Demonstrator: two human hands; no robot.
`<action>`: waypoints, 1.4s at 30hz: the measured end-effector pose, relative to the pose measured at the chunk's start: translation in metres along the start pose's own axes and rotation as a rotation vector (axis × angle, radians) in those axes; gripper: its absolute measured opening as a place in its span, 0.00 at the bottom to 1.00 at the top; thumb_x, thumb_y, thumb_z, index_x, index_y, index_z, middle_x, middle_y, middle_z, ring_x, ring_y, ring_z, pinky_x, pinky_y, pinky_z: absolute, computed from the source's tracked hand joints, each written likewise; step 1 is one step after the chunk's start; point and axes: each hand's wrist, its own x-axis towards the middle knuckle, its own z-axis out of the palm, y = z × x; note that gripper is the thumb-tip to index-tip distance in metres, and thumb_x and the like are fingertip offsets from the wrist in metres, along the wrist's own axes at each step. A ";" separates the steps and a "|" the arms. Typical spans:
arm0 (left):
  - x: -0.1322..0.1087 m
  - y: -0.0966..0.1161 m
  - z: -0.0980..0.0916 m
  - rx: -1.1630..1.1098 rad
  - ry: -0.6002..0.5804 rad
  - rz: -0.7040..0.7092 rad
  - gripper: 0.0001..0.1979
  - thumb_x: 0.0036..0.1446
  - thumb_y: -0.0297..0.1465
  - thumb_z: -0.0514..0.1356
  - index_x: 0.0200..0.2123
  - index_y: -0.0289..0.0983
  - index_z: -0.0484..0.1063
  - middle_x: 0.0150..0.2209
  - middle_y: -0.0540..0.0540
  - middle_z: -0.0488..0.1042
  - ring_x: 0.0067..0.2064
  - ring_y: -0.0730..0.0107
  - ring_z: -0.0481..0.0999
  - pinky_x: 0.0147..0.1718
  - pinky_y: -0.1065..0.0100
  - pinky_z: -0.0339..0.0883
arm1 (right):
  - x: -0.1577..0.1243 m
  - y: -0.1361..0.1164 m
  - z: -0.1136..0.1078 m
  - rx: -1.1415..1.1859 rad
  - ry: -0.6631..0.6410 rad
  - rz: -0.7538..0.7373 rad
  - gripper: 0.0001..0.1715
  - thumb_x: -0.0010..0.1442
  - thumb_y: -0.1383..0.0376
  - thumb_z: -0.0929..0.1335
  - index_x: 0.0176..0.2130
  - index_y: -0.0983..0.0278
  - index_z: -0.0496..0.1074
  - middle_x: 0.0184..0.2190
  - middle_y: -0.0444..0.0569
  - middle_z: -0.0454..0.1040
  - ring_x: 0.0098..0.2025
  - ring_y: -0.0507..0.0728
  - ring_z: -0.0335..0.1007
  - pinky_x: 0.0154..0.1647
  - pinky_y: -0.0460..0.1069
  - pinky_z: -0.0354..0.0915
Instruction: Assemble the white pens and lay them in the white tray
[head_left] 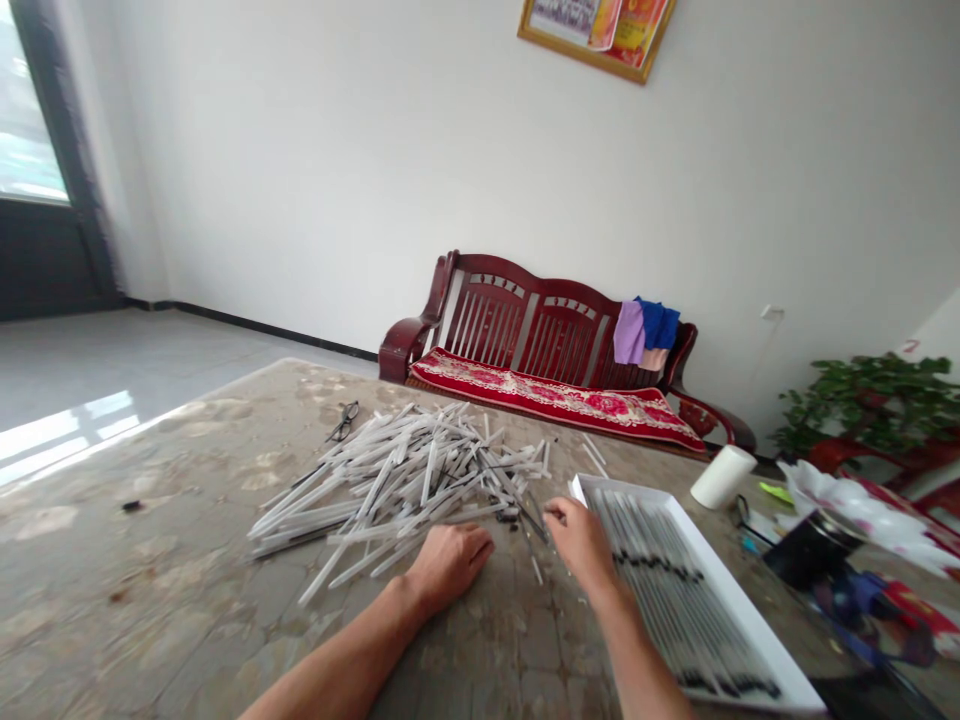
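The big bench (195,570) held all of these things. In the middle of it lay a messy heap (420,465) of long, thin sticks, mostly pale with some dark ones, pointing every which way. To the right of the heap sat a white box (727,590). Inside it were neat sticks (675,620), side by side, in a far row and a near row, with black parts showing. So it looked like lots of sticks were already lined up, but the heap was big, and I think plenty were left to do. The right arm hid some of the box, so I could not tell if it was full. The left hand (450,560) lay just beside the near side of the heap. Its fingers were curled, and I could not tell if they held anything. The right hand (577,535) was between the heap and the box. Its fingers were bent beside a thin dark stick (537,516), but I could not tell if they gripped it. A few tiny black bits (508,517) lay at the heap's right edge.
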 end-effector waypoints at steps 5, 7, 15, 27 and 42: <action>0.000 0.000 0.001 0.037 -0.018 -0.078 0.14 0.63 0.31 0.53 0.28 0.39 0.74 0.28 0.46 0.78 0.30 0.66 0.77 0.28 0.71 0.63 | 0.011 -0.044 0.040 -0.003 -0.042 -0.160 0.12 0.58 0.71 0.67 0.36 0.58 0.79 0.36 0.48 0.78 0.39 0.56 0.75 0.38 0.46 0.64; 0.000 0.000 0.002 0.047 -0.013 -0.108 0.15 0.63 0.31 0.53 0.27 0.38 0.74 0.28 0.45 0.79 0.29 0.65 0.78 0.28 0.70 0.64 | 0.016 -0.052 0.049 -0.043 -0.062 -0.218 0.12 0.57 0.72 0.69 0.36 0.56 0.79 0.37 0.48 0.77 0.40 0.56 0.74 0.39 0.47 0.64; 0.001 -0.001 0.003 0.051 -0.027 -0.175 0.15 0.63 0.32 0.52 0.27 0.38 0.75 0.29 0.44 0.79 0.30 0.65 0.78 0.30 0.69 0.66 | 0.023 -0.050 0.051 -0.129 -0.072 -0.303 0.11 0.53 0.73 0.71 0.32 0.56 0.79 0.37 0.49 0.76 0.44 0.59 0.70 0.42 0.49 0.64; 0.012 -0.003 0.014 -0.756 0.392 -0.423 0.17 0.61 0.43 0.52 0.35 0.37 0.73 0.27 0.48 0.75 0.26 0.66 0.74 0.27 0.67 0.67 | -0.023 -0.057 0.046 0.484 -0.173 -0.233 0.13 0.62 0.65 0.64 0.36 0.60 0.79 0.33 0.47 0.80 0.36 0.56 0.75 0.38 0.46 0.66; 0.011 -0.006 0.009 -0.923 0.495 -0.444 0.21 0.58 0.38 0.57 0.52 0.36 0.70 0.23 0.53 0.70 0.22 0.72 0.66 0.25 0.71 0.60 | 0.032 -0.066 0.073 -0.239 0.015 -0.189 0.08 0.58 0.70 0.68 0.38 0.59 0.75 0.38 0.50 0.77 0.43 0.59 0.72 0.40 0.48 0.62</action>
